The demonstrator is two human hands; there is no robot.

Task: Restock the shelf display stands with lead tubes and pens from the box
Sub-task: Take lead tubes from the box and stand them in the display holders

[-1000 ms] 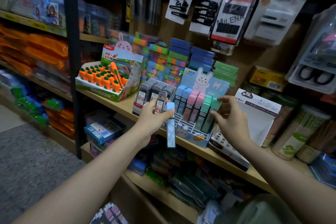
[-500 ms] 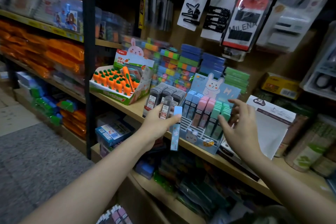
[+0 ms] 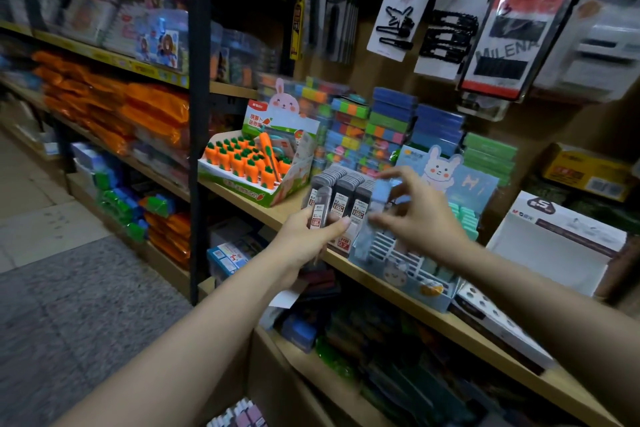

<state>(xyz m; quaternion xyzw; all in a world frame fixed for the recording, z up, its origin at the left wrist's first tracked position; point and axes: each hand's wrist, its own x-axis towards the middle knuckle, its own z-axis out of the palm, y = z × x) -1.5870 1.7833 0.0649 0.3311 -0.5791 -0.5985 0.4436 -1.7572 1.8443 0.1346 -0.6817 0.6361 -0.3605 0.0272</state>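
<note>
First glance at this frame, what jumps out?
Two hands meet mid-frame over the shelf: the left hand grips a dark lead tube, the right hand pinches a blurred blue tube. Left of them sits a bright box of carrot erasers; behind the right hand, a blue bunny stand.

Carrot-shaped erasers point(image 3: 242, 163) stand in an open rabbit-printed carton point(image 3: 277, 114) on the wooden shelf point(image 3: 249, 199). Behind it, stacked coloured blocks point(image 3: 367, 135). Hair-clip cards point(image 3: 398, 19) hang above. Orange packets point(image 3: 138, 111) fill the left-hand bay. A yellow box point(image 3: 588, 173) sits far right.
</note>
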